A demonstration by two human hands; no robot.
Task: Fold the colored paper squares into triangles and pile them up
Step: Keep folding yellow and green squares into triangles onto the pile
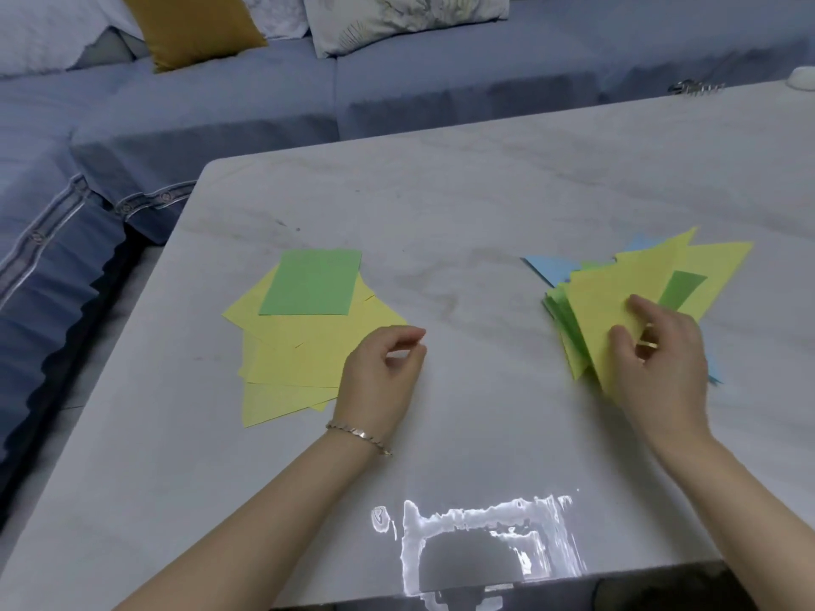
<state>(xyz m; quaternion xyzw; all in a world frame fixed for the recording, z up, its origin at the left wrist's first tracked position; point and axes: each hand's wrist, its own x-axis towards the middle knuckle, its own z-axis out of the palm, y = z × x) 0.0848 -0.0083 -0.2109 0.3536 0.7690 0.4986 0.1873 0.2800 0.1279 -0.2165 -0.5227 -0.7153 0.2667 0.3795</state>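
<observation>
The right hand (657, 350) lies on the pile of triangles (626, 280), with bent fingers and the thumb and forefinger on the top yellow one. I cannot tell if it pinches the paper or only presses on it. A ring (648, 344) shows on one finger. The pile is at 3 o'clock on the table (441, 205), fanned out and not tidy: mostly yellow, with green edges at its 9 o'clock side and a blue triangle (547, 269) that sticks out at 10 o'clock.

The left hand (383, 368) is loosely curled and holds nothing. It rests at the 4 o'clock edge of the squares (304, 346) and has a bracelet (359, 434) on the wrist. These unfolded squares lie at 9 o'clock on the table, well apart from the triangles. They are yellow sheets spread over each other, with a green square (311, 282) flat on top at their 12 o'clock end.

Beyond the table, from 9 to 12 o'clock, stands a blue sofa (441, 81) with a mustard cushion (194, 24).
</observation>
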